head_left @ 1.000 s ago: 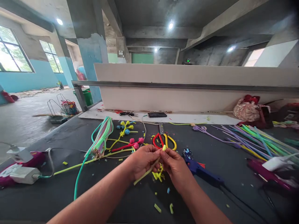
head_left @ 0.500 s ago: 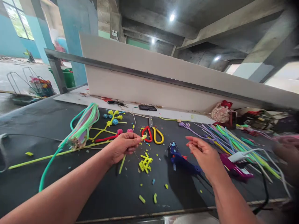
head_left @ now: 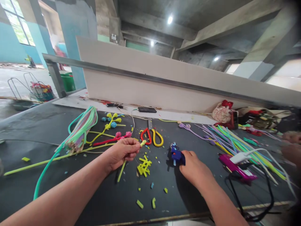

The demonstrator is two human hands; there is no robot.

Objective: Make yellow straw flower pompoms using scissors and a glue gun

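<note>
My left hand [head_left: 127,150] pinches a pale yellow fuzzy piece of pipe cleaner [head_left: 143,143], whose tip sticks out past thumb and forefinger. Below that hand a yellow-green stem [head_left: 121,172] shows; whether it joins the pinched piece I cannot tell. Fingers of my right hand [head_left: 194,164] are wrapped round a dark blue hot glue gun [head_left: 176,156], with its nozzle end pointing away from me over the table. Scissors [head_left: 152,135] with one red and one yellow handle lie between the hands. Nearer me is a small heap of cut yellow pipe cleaner pieces [head_left: 144,166].
At left lies a bundle of pastel pipe cleaners [head_left: 82,130], near yellow, blue and pink fuzzy sprigs [head_left: 110,121]. More loose pipe cleaners [head_left: 237,141] and a magenta device with a white plug [head_left: 237,168] are at right. A phone [head_left: 147,110] lies by the white board [head_left: 145,88].
My right hand has come down and closed round the glue gun, which it was beside before. My left hand keeps its pinch on the yellow piece, and the view has shifted slightly.
</note>
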